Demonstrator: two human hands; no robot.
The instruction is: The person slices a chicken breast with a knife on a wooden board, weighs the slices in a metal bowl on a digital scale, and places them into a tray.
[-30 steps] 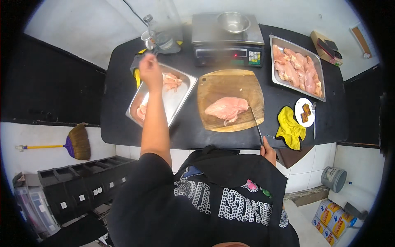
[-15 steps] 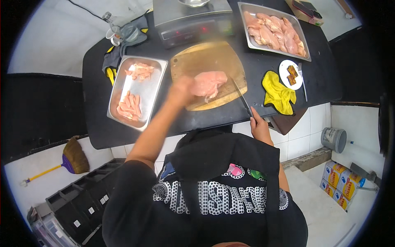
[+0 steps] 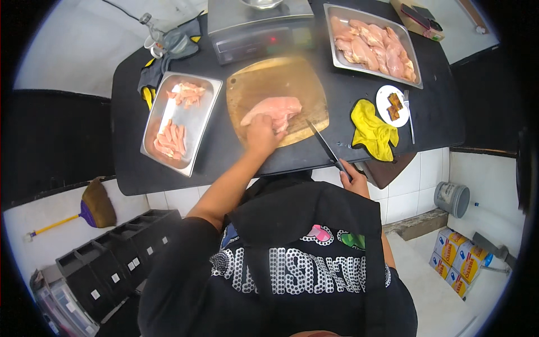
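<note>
A raw chicken breast (image 3: pixel 279 106) lies on the round-cornered wooden cutting board (image 3: pixel 275 73). My left hand (image 3: pixel 263 136) grips its near left edge, with the fingers curled over the meat. In my right hand (image 3: pixel 355 178) is the black handle of a kitchen knife (image 3: pixel 322 137). Its blade slants up and left, the tip over the board's right edge, apart from the breast. Left of the board, a steel tray (image 3: pixel 193 123) holds two small piles of cut chicken: trimmings (image 3: pixel 187 94) at the far end and strips (image 3: pixel 170 140) at the near end.
Behind the board stands a scale (image 3: pixel 264 42) with a metal bowl on it. A deep tray (image 3: pixel 331 56) of chicken breasts sits at the far right. Nearer are a yellow cloth (image 3: pixel 373 129), a white plate (image 3: pixel 384 106) with browned pieces, and a fork (image 3: pixel 410 115).
My left hand has come down and right onto the near side of the chicken breast, where before it was a blur at its left end. The knife stays beside the board in my right hand.
</note>
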